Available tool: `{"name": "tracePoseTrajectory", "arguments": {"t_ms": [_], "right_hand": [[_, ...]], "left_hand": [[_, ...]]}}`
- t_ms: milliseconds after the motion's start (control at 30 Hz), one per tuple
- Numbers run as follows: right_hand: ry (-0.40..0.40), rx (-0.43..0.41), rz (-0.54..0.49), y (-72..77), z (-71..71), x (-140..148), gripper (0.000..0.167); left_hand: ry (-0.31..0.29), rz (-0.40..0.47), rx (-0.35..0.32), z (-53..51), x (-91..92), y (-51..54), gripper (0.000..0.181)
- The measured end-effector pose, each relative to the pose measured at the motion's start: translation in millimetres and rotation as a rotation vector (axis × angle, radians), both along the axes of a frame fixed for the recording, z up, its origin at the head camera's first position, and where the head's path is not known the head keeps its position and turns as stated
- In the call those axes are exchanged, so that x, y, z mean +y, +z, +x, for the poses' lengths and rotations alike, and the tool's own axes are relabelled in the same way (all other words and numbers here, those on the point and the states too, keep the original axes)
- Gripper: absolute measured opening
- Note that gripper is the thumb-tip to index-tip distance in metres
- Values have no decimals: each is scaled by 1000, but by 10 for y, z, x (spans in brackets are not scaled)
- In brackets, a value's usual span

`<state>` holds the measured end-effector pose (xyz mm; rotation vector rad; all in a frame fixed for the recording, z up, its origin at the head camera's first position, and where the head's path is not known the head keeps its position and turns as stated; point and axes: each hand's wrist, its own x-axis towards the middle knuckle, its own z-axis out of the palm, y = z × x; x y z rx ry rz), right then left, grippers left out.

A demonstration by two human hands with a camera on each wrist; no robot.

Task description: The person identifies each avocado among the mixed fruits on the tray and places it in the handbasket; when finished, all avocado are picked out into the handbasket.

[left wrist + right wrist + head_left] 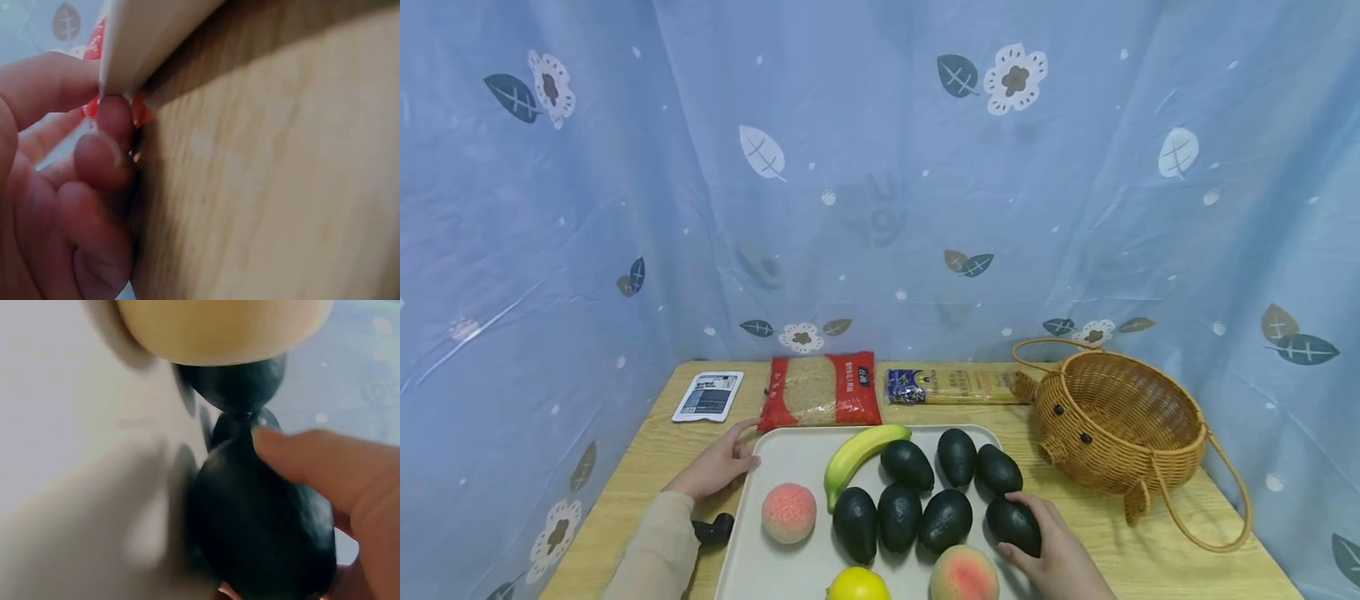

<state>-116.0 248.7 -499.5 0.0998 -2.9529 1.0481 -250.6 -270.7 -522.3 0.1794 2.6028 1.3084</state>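
Observation:
A white tray (805,442) bears several dark avocados (898,517), a banana (854,457), a pink peach (788,512), a second peach (965,573) and a yellow fruit (858,585) cut off by the frame's bottom. At the tray's far left corner, my left hand (722,460) pinches its rim; the left wrist view has the thumb and curled fingers (100,156) about the tray's edge (134,44). On the right side, my right hand (1052,550) grips an avocado (1011,527) between thumb and fingers. Close up, this avocado (256,519) lies against the right thumb.
Behind the tray lie a red-ended clear bag (820,390), a pack of yellow noodles (958,387) and a white pouch (708,396). A pig-shaped wicker basket (1120,417) stands at the right. A small black object (713,530) sits beside the left sleeve.

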Motion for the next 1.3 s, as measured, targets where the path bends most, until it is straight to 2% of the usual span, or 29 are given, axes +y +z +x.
{"name": "tracePoseTrajectory", "arguments": {"t_ms": [100, 200, 333, 400, 533, 633, 867, 1067, 1167, 1300], "right_hand": [[-23, 22, 18, -29, 37, -3, 68], [-35, 46, 27, -51, 76, -17, 68], [-39, 121, 27, -78, 138, -43, 67], [-38, 138, 20, -81, 166, -50, 67], [-69, 98, 0, -40, 200, -62, 67], [-99, 96, -18, 33, 203, -81, 66], [-92, 215, -71, 295, 158, -94, 63], [-37, 350, -137, 681, 28, 25, 69], [-23, 399, -95, 896, -90, 156, 70], [-47, 394, -36, 1108, -275, 393, 63]], "left_hand": [[-6, 36, -1, 20, 8, -15, 60], [-3, 31, 15, 72, 5, -10, 54], [-36, -12, 45, 139, -10, 14, 63], [-75, -21, 52, 165, -23, 17, 70], [-142, -19, 60, 194, -50, 7, 77], [-132, -22, 56, 184, -66, 0, 76], [-109, -2, 30, 170, -98, 23, 75], [-102, 8, 7, 183, -94, 19, 74], [-101, 4, 7, 175, -87, -12, 74], [-108, 9, 8, 158, -78, -53, 74]]}}
